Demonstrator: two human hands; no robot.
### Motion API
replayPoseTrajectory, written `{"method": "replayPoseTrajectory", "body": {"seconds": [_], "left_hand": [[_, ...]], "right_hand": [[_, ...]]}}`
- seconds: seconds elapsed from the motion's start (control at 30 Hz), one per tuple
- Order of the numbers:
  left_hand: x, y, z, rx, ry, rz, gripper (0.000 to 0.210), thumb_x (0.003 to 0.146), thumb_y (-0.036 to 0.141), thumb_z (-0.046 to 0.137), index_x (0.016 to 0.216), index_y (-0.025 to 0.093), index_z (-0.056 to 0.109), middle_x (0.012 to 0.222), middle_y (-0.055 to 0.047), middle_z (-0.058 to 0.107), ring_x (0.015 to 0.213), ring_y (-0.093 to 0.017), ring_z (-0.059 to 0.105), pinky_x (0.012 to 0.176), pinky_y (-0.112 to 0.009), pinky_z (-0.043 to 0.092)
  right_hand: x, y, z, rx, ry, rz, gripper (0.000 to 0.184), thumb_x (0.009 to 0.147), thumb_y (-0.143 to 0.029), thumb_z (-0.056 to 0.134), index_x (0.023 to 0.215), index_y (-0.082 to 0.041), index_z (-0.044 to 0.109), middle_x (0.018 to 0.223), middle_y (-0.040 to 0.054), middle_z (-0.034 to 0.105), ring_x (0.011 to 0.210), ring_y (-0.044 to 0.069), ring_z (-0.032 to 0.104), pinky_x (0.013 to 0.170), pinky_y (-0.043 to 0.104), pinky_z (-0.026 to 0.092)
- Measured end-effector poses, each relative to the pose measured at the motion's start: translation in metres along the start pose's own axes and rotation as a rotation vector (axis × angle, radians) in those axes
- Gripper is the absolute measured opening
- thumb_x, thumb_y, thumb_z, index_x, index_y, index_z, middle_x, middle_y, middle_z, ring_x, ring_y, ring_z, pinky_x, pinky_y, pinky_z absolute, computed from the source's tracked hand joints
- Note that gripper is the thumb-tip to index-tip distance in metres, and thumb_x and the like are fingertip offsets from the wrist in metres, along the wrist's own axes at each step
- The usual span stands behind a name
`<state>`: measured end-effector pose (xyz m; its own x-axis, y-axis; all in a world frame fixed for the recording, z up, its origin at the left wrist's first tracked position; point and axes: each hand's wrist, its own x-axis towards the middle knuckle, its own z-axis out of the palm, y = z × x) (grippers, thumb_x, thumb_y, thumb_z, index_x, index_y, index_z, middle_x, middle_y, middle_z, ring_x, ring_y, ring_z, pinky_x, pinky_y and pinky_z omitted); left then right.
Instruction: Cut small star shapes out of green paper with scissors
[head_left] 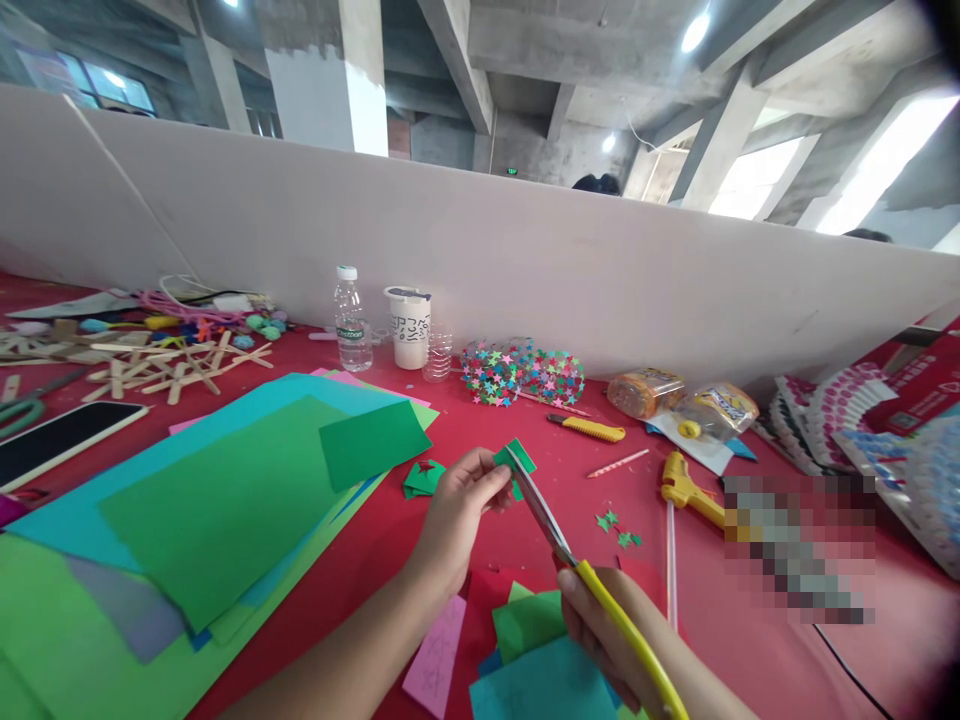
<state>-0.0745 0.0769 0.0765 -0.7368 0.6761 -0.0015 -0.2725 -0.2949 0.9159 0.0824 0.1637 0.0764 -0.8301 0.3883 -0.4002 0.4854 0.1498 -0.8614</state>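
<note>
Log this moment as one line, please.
Left hand: holds green paper | right hand: holds scissors | blades: at paper | nearby: stars, glue gun

We see two bare, slender forearms, the left forearm (360,630) long and smooth, narrowing towards the wrist, the right forearm (697,670) showing a shorter stretch. Our left hand (461,495) and right hand (589,622) are bare too, with slim fingers (474,462); fingernail detail is too small to tell.

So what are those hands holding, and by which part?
The left hand pinches a small green piece by its left edge; the right hand grips a pair of scissors by the yellow handle.
</note>
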Motion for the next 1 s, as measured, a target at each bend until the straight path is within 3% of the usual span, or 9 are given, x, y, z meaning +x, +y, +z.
{"method": "replayPoseTrajectory", "body": {"seconds": [0.3, 0.53, 1.0], "left_hand": [[0.0022, -0.0019, -0.0016, 0.047, 0.027, -0.002, 0.019, 0.071, 0.030, 0.067, 0.065, 0.017, 0.054, 0.060, 0.002, 0.057, 0.057, -0.009, 0.049, 0.059, -0.021, 0.039], [0.0033, -0.0054, -0.0025, -0.017, 0.003, -0.028, 0.019, 0.070, 0.031, 0.068, 0.069, 0.017, 0.055, 0.075, -0.001, 0.066, 0.063, -0.011, 0.056, 0.061, -0.023, 0.041], [0.0033, -0.0073, -0.0026, -0.064, -0.022, -0.025, 0.018, 0.075, 0.027, 0.065, 0.068, 0.017, 0.053, 0.070, 0.000, 0.064, 0.064, -0.010, 0.057, 0.062, -0.022, 0.041]], "right_hand": [[0.0034, 0.0033, -0.0013, -0.065, -0.003, -0.012, 0.058, 0.081, -0.072, 0.034, 0.059, -0.019, 0.043, 0.032, -0.0098, 0.033, 0.024, 0.004, 0.028, 0.027, 0.017, 0.018], [0.0058, 0.0058, -0.0002, -0.036, 0.006, 0.019, 0.055, 0.082, -0.068, 0.038, 0.058, -0.019, 0.044, 0.031, -0.0105, 0.031, 0.023, 0.004, 0.026, 0.025, 0.016, 0.015], [0.0051, 0.0032, -0.0004, -0.046, 0.022, 0.010, 0.055, 0.081, -0.069, 0.040, 0.056, -0.020, 0.043, 0.030, -0.0100, 0.032, 0.023, 0.004, 0.028, 0.028, 0.017, 0.017]]}}
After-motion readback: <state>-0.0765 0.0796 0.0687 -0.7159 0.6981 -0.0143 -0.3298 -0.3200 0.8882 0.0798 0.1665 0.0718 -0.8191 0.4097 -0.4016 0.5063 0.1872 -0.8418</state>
